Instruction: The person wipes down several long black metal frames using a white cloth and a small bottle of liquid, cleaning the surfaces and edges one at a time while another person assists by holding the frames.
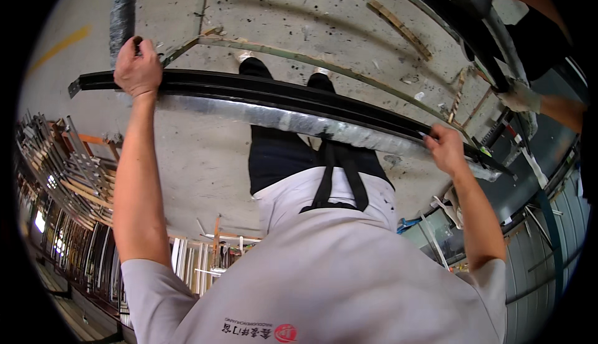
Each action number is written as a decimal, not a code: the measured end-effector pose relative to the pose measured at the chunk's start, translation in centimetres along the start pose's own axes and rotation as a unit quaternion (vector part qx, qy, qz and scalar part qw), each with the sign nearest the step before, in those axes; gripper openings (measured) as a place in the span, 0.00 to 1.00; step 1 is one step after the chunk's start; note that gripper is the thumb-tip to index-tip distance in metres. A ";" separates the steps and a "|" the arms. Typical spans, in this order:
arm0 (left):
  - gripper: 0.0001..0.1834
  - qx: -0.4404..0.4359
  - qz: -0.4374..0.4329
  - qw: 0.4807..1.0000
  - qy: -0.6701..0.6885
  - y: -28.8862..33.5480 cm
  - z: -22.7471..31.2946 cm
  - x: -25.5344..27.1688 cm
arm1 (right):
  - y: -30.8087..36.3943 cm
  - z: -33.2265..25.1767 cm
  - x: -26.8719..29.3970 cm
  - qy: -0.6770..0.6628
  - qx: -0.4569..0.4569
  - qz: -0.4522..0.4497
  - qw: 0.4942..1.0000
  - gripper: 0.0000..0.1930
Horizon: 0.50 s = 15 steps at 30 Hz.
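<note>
A long black metal profile lies crosswise in front of me, its right end nearer my body. Clear plastic film shows along its near side. My left hand is closed over the profile near its left end, fingers curled at the far edge. Close to those fingers is a film-wrapped bar running away from me. Toward the right end, my right hand has its fingers bent in against the profile; the contact of the fingertips is partly hidden.
A green-edged frame stands beyond the profile, near my shoes. At far right, another person's gloved hands are on a second black profile. A wooden strip lies on the floor. Racks of metal lengths fill the left.
</note>
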<state>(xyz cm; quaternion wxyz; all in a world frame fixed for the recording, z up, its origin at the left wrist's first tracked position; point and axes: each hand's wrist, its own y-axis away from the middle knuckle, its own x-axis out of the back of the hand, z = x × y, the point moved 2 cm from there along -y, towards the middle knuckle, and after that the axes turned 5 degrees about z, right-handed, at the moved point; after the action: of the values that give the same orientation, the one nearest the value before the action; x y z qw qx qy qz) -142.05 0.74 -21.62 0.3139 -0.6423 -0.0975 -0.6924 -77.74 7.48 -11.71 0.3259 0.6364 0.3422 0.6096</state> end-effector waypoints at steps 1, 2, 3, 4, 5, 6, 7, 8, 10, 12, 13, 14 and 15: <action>0.12 -0.002 -0.003 1.000 -0.003 0.1 -0.7 -0.2 | 0.2 0.0 0.3 0.032 0.018 0.023 0.999 0.09; 0.13 -0.004 -0.006 1.000 -0.005 0.3 -1.5 -0.4 | 0.1 0.7 0.7 0.038 0.010 0.025 0.999 0.09; 0.13 -0.007 -0.001 1.000 -0.008 0.6 -2.1 -0.6 | 0.2 1.3 0.9 0.062 0.020 0.034 0.997 0.09; 0.13 -0.009 0.008 1.000 -0.011 0.6 -2.4 -0.6 | 0.2 2.0 1.1 0.086 0.031 0.044 0.995 0.08; 0.11 -0.033 0.031 0.999 -0.011 0.6 -2.6 -0.6 | 0.5 4.2 1.3 0.113 0.035 0.052 0.992 0.08; 0.11 -0.049 0.038 0.998 -0.006 0.6 -2.9 -0.7 | 0.7 5.8 1.3 0.120 0.025 0.054 0.991 0.08; 0.10 -0.045 0.035 0.998 0.009 0.5 -2.7 -0.6 | 0.7 7.0 1.0 0.093 0.013 0.051 0.994 0.08; 0.10 -0.042 0.032 0.998 0.023 0.4 -2.4 -0.5 | 0.6 8.0 0.8 0.065 0.001 0.048 0.997 0.07; 0.11 -0.055 0.031 0.998 0.016 0.1 -2.4 -0.9 | -0.7 4.5 -1.3 -0.042 0.027 0.012 0.999 0.09; 0.12 -0.034 0.003 0.999 -0.007 0.0 -2.3 -0.9 | -1.5 -4.4 -2.3 -0.090 0.100 -0.001 0.991 0.12; 0.13 -0.020 -0.003 1.000 -0.007 0.1 -2.1 -1.1 | -2.2 -8.1 -2.4 -0.088 0.183 0.010 0.979 0.12; 0.13 -0.019 0.002 1.000 -0.010 0.4 -2.4 -0.9 | -2.3 -11.4 -1.2 -0.057 0.191 0.001 0.980 0.12; 0.13 -0.022 0.010 1.000 -0.009 0.4 -3.0 -1.0 | -2.5 -11.2 -0.8 -0.041 0.182 -0.008 0.982 0.12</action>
<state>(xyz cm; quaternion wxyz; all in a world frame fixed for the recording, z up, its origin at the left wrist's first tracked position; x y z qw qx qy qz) -144.39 -0.86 -23.15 0.3055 -0.6564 -0.0786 -0.6853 -89.03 8.13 -13.75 0.2236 0.7070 0.4385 0.5078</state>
